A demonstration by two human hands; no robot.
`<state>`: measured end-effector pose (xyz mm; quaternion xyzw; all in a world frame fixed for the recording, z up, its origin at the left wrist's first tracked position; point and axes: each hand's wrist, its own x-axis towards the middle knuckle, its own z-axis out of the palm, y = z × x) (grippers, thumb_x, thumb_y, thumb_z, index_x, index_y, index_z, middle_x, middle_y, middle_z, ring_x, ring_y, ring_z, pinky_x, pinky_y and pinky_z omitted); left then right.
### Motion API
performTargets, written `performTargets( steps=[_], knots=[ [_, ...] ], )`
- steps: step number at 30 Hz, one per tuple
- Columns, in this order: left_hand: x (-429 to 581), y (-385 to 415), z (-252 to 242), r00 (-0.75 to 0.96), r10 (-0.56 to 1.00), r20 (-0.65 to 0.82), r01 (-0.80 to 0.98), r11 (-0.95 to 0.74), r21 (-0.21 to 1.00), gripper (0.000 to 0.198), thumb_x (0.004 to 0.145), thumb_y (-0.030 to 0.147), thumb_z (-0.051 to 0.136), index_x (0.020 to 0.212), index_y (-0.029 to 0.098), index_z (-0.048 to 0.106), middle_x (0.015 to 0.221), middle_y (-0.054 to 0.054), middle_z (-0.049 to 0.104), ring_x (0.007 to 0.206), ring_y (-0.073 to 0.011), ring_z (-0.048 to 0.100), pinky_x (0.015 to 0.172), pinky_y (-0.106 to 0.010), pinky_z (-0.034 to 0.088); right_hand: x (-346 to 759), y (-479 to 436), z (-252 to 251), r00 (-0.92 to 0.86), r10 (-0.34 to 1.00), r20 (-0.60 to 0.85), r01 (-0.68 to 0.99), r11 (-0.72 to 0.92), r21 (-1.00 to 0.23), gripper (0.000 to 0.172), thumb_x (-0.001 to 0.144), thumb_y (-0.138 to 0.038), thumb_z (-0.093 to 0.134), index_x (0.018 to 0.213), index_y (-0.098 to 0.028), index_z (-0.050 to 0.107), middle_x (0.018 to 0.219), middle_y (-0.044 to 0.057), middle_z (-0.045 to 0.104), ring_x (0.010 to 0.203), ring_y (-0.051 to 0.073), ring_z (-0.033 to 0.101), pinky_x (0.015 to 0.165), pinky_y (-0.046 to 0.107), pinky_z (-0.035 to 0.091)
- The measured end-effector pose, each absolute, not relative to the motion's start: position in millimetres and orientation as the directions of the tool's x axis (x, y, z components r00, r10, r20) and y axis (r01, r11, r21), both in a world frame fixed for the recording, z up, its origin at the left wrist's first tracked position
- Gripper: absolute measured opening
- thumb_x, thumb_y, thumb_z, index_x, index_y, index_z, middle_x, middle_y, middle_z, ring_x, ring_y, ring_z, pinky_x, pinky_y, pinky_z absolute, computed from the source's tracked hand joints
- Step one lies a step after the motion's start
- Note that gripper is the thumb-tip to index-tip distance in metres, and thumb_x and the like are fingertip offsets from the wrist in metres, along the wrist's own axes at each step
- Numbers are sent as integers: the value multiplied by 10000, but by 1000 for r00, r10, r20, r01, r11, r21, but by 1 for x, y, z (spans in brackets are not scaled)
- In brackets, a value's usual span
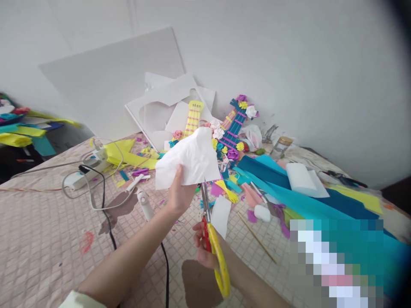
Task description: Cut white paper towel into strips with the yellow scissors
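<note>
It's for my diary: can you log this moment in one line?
left grip: holds paper | right grip: holds scissors | blades: at paper's lower edge | behind paper: flowers

The white sheet (192,160) looks like thin, matt paper, its surface softly creased. The scissors (205,203) pair smooth, shiny metal blades with red and yellow handles that look like plastic. The blue strips (276,188) resemble matt crepe paper, and the thin stick (257,237) appears to be wood. The power strip (76,180) is smooth plastic; the jar (280,149) is clear and glossy, glass or plastic. The table covering (41,226) shows a matt, diamond-patterned texture.
</note>
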<state>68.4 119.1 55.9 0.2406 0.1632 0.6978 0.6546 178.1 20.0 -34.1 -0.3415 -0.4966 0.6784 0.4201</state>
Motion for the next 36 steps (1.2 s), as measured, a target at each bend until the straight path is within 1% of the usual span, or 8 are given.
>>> performTargets(
  steps=[4,8,14,18,25,31,34,36],
  knots=[
    [73,116,53,-32,994,105,-843,-83,531,356,860,362,458,1150,193,577,1224,-42,593,1248,-232,412,1027,-358,359,178,20,-32,-396,918,5,-244,-100,-965,469,656,-484,704,1007,-241,510,782,-13,480,599,95,424,546,217,368],
    [78,113,50,-13,994,110,-839,-70,540,343,863,386,447,1095,194,611,1168,-41,630,1226,-215,443,1016,-336,376,176,21,-31,-349,937,13,-247,-78,-966,482,651,-514,691,991,-219,519,744,-17,485,591,94,424,532,213,368],
    [81,110,49,6,995,100,-838,-49,544,297,861,356,457,1035,203,643,1081,-32,675,1190,-204,485,998,-324,390,173,21,-26,-308,950,-55,-238,-133,-962,457,632,-492,702,950,-226,508,735,-21,481,578,100,441,494,212,384],
    [80,110,48,23,994,103,-831,-39,555,300,844,366,489,1042,201,641,1105,-39,664,1162,-214,511,986,-335,401,172,21,-22,-294,952,-86,-248,-163,-955,413,652,-455,687,935,-226,490,740,-27,461,567,92,423,482,207,377],
    [79,109,47,31,993,113,-816,-40,577,305,798,388,555,1024,206,651,1100,-37,667,1153,-212,518,963,-308,415,173,22,-21,-262,962,-82,-203,-138,-969,359,674,-402,657,935,-230,482,755,-15,473,598,109,443,492,218,374],
    [80,108,48,52,993,103,-817,-17,576,295,794,379,556,1014,208,654,1085,-34,673,1148,-219,522,942,-325,429,170,23,-9,-222,972,-77,-193,-121,-974,395,616,-452,642,881,-223,461,681,-24,427,568,118,402,473,234,347],
    [79,106,49,80,992,96,-808,8,589,304,754,354,601,1012,202,654,1054,-32,685,1140,-238,525,932,-341,433,171,23,-4,-210,976,-65,-160,-100,-982,389,629,-446,624,893,-222,447,676,-26,414,566,120,393,477,242,339],
    [79,104,49,130,983,128,-792,25,610,333,700,322,649,1007,195,656,1029,-35,693,1122,-257,536,927,-352,433,172,23,-2,-218,974,-56,-131,-86,-988,384,642,-448,611,901,-221,442,675,-25,413,564,122,395,477,245,337]
  ],
)
